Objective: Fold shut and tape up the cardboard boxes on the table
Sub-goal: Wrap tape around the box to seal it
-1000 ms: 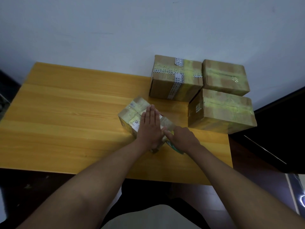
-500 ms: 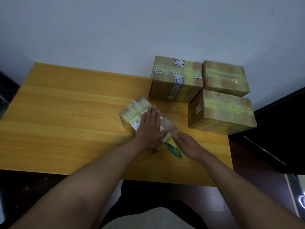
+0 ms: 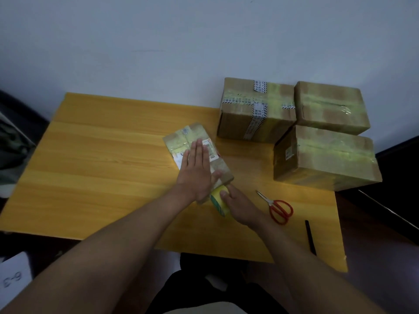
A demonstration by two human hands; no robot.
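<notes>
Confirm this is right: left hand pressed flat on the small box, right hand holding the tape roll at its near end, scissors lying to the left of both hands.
Not quite. The head view shows the scissors right of the right hand, not left. The left hand lies flat on the small box and the tape roll is at its near end.

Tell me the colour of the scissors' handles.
Red handles on the scissors, lying on the table right of the right hand; the head view shows them.
</notes>
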